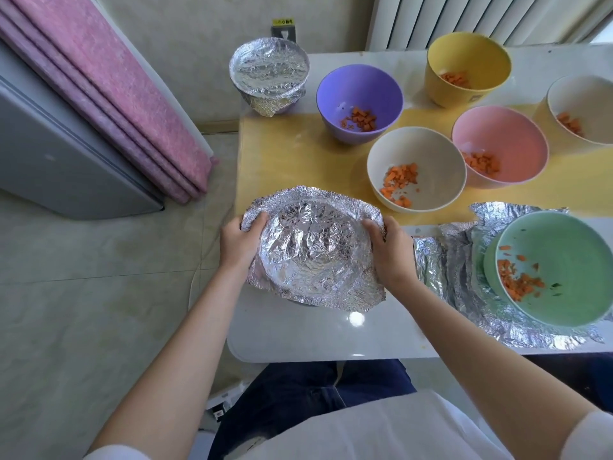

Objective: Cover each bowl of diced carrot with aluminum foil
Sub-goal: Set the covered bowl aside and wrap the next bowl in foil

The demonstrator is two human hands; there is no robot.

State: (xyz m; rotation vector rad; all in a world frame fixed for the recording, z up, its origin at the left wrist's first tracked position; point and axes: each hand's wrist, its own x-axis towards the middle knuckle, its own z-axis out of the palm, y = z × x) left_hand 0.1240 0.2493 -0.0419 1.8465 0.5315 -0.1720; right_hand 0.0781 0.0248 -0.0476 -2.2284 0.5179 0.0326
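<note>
Gripping foil-covered bowl (311, 257) at opposite rims with left hand (240, 242) and right hand (388, 250), fingers curled; near table (282, 340) left edge, yellow mat (282, 161) beyond.

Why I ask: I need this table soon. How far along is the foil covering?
Done: one wrapped bowl at the far left corner. In hand: left hand and right hand grip the foil-draped bowl at the near edge, its foil skirt flaring, not folded down. Left: six open bowls: purple bowl, yellow bowl, pink bowl, cream bowl, white bowl, and the green bowl resting on loose foil.
</note>
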